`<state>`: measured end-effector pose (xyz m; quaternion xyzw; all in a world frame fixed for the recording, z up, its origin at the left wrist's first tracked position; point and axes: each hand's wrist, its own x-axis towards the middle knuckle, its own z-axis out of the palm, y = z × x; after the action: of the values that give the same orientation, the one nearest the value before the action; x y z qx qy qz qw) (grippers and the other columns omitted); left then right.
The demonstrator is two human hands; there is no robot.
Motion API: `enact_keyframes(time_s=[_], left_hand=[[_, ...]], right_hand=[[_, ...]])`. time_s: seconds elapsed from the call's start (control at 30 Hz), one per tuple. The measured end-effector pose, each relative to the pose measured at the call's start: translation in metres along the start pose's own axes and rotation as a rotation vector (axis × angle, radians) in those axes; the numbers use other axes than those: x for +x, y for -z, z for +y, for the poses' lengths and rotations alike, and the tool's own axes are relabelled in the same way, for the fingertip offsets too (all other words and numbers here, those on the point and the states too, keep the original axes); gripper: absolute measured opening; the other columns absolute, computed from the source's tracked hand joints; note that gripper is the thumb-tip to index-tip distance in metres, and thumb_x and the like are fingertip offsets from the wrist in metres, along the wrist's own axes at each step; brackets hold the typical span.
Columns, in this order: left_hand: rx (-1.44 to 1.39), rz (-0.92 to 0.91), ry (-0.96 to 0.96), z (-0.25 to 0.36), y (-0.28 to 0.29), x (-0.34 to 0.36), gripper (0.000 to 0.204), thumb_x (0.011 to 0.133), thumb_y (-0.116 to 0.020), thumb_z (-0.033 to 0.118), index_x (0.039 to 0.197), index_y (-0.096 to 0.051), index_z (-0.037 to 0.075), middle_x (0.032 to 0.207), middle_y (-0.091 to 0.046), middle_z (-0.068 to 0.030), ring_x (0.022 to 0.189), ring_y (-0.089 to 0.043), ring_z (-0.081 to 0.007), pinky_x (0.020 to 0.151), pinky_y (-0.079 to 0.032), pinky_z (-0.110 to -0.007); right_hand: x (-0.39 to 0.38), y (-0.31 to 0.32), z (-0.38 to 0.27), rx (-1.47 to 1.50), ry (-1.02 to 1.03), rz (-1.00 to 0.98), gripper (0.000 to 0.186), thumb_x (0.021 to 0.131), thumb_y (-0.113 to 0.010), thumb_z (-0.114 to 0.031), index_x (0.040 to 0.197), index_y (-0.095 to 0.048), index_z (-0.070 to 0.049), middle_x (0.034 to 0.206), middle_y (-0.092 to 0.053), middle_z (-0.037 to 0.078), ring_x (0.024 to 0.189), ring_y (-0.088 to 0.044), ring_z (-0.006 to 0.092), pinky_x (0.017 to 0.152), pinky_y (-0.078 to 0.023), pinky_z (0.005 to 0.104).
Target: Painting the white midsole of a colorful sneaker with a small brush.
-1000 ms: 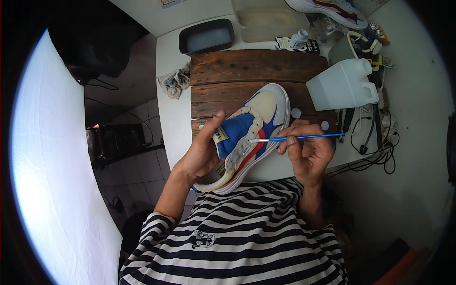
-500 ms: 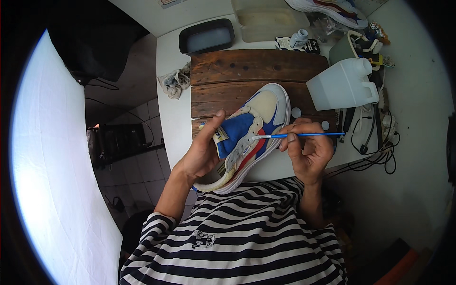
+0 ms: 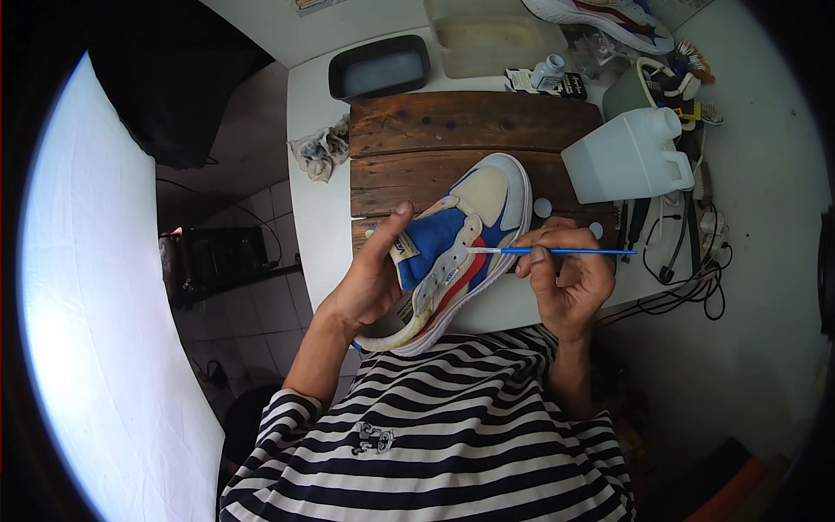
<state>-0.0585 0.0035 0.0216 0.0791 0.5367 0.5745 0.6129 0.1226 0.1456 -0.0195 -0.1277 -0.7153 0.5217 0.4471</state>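
1. The left hand [image 3: 370,283] gripped a cream, blue and red sneaker [image 3: 457,248] above the wooden board [image 3: 461,139].
2. The right hand [image 3: 565,278] pinched a blue paintbrush [image 3: 565,251], its tip touching the sneaker's side.
3. A white jug [image 3: 626,157] stood near.

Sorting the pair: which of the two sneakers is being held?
The blue, cream and red sneaker, gripped by the left hand. The other sneaker lies at the table's far edge.
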Motion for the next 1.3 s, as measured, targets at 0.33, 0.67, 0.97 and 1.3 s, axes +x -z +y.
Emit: enact_keyframes(time_s=[0.33, 0.67, 0.97, 1.3], left_hand=[[-0.025, -0.015, -0.012, 0.000, 0.000, 0.000, 0.089, 0.094, -0.047, 0.066, 0.145, -0.038, -0.006, 0.134, -0.055, -0.0270, 0.125, -0.058, -0.0322, 0.104, -0.048, -0.040], [-0.011, -0.050, 0.002, 0.000, 0.003, 0.001, 0.090, 0.094, -0.047, 0.067, 0.144, -0.038, -0.007, 0.134, -0.056, -0.0268, 0.124, -0.058, -0.0314, 0.104, -0.049, -0.040], [-0.035, -0.056, 0.002, -0.002, 0.004, 0.003, 0.088, 0.095, -0.047, 0.065, 0.145, -0.037, -0.006, 0.134, -0.056, -0.0243, 0.125, -0.057, -0.0285, 0.106, -0.047, -0.039], [-0.031, -0.043, 0.010, -0.001, 0.001, 0.001, 0.087, 0.095, -0.046, 0.065, 0.146, -0.037, -0.006, 0.133, -0.056, -0.0245, 0.123, -0.059, -0.0282, 0.105, -0.048, -0.039]], right_hand=[[0.004, -0.001, -0.002, -0.044, 0.039, -0.016, 0.009, 0.086, -0.065, 0.002, 0.093, -0.061, 0.001, 0.081, -0.070, 0.010, 0.072, -0.061, 0.0138, 0.068, -0.050, 0.0279], [0.005, -0.002, -0.002, -0.050, 0.025, -0.032, 0.005, 0.093, -0.060, 0.001, 0.097, -0.057, 0.000, 0.076, -0.069, 0.010, 0.062, -0.062, 0.0106, 0.083, -0.048, 0.0342], [0.005, -0.003, -0.003, -0.060, -0.015, -0.006, 0.005, 0.092, -0.061, -0.001, 0.096, -0.057, 0.000, 0.075, -0.069, 0.010, 0.063, -0.063, 0.0116, 0.083, -0.048, 0.0354], [0.004, -0.010, -0.005, 0.017, -0.037, -0.007, 0.009, 0.085, -0.066, 0.002, 0.092, -0.061, 0.002, 0.082, -0.069, 0.012, 0.067, -0.062, 0.0151, 0.067, -0.051, 0.0276]])
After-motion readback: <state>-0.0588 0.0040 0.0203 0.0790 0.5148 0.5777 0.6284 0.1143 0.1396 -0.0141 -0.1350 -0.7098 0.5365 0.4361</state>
